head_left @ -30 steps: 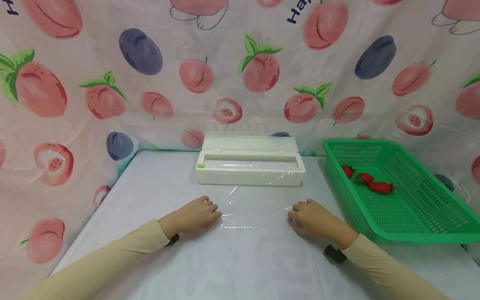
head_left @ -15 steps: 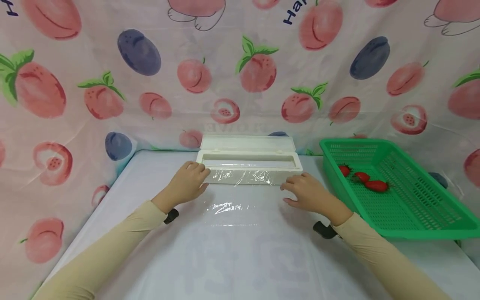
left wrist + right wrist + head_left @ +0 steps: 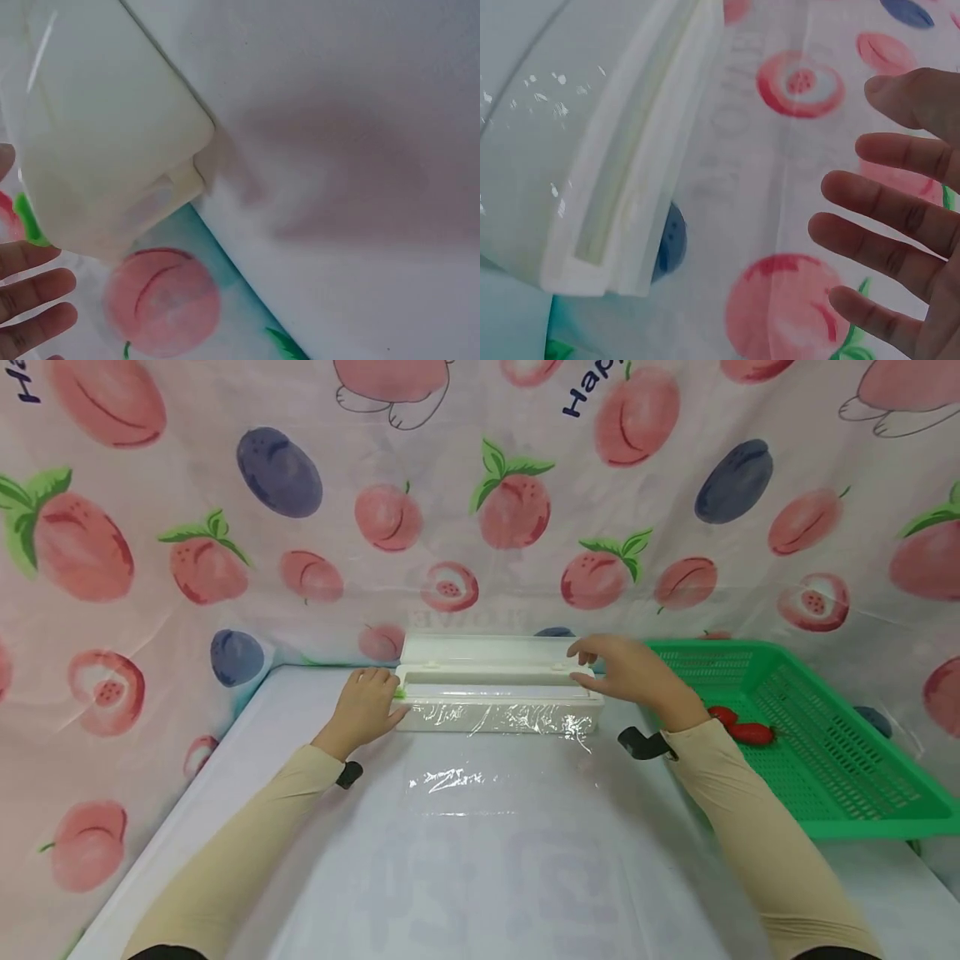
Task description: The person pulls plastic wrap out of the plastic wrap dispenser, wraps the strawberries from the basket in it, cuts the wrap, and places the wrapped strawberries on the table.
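A white cling film dispenser (image 3: 498, 718) stands at the back of the table, its lid (image 3: 480, 650) raised. Clear cling film (image 3: 453, 781) hangs over its front and lies on the table. My left hand (image 3: 363, 710) is at the dispenser's left end, beside the green slider cutter (image 3: 400, 692). In the left wrist view its fingers are fairly straight near the green slider (image 3: 30, 221); whether they touch it is unclear. My right hand (image 3: 630, 670) is raised by the right end of the lid. The right wrist view shows the right hand (image 3: 900, 217) spread and holding nothing.
A green plastic basket (image 3: 847, 822) stands on the right, partly behind my right forearm. Red strawberries (image 3: 750, 733) lie inside. A fruit-print cloth (image 3: 450, 485) hangs behind the white-covered table (image 3: 480, 893).
Both hands have let go of the film's front edge and moved forward to the dispenser. The left hand is now at its left end; the right hand has risen toward the lid.
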Motion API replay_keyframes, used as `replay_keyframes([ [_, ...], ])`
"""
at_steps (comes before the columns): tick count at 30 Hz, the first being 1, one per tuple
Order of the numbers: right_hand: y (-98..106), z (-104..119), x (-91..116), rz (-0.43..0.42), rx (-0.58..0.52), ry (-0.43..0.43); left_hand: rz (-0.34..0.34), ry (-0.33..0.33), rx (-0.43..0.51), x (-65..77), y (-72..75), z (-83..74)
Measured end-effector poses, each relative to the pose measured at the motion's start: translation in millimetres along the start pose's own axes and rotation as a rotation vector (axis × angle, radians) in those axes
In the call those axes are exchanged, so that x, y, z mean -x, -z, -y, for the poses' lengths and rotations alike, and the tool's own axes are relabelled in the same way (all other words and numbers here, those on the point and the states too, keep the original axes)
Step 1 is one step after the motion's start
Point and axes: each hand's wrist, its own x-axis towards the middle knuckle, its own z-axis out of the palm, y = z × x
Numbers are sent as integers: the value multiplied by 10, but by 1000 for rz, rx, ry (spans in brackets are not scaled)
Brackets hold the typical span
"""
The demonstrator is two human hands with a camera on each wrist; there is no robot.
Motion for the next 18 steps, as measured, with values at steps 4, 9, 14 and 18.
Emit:
replay_keyframes([
  [4,134,-136,7,24,-46,-86,2,14,21,-6,-68,15],
  [9,241,-330,110,34,-127,-167,-2,14,51,-5,-148,30],
  [14,297,-517,279,20,-233,-237,-33,-6,112,0,-197,59],
  [18,347,-661,448,18,-311,-294,-56,-18,152,3,-220,79],
])
